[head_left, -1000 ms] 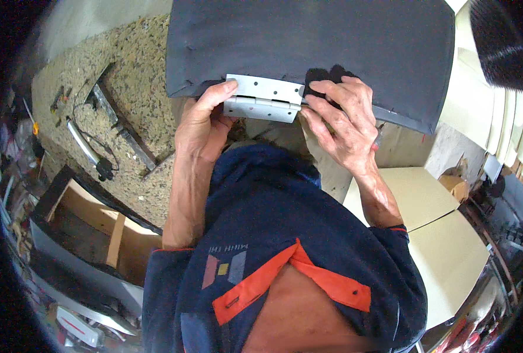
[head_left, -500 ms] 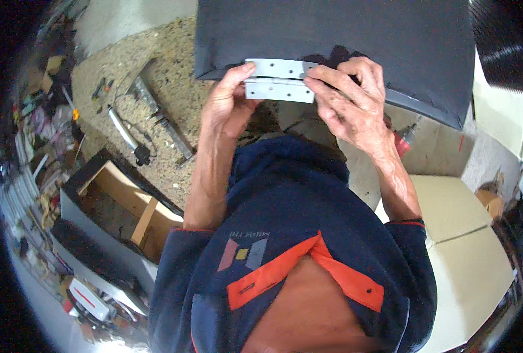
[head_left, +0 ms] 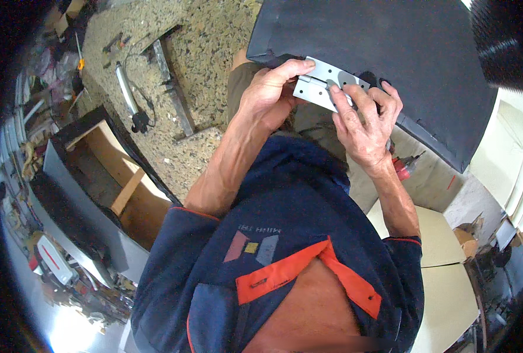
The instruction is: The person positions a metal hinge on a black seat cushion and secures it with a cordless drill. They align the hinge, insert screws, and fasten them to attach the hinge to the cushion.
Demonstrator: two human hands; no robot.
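Observation:
A silver metal hinge (head_left: 317, 86) with screw holes lies along the near edge of a dark grey upholstered panel (head_left: 367, 29), angled down to the right. My left hand (head_left: 267, 97) grips its left end, thumb on top, other fingers mostly hidden. My right hand (head_left: 365, 123) has bent fingers on the middle and right part of the hinge, beside a black patch on the panel. Part of a red tool (head_left: 403, 169) shows just beyond my right wrist.
An open dark box with wooden insides (head_left: 129, 191) stands lower left. A metal bar (head_left: 179, 106) and a silver-handled tool (head_left: 126, 91) lie on the speckled floor. Cream panels (head_left: 443, 294) are at right, cluttered materials (head_left: 26, 123) along the far left.
The panel, hinge and both hands appear farther right and more steeply tilted. My right fingers have shifted from the hinge's right end toward its middle.

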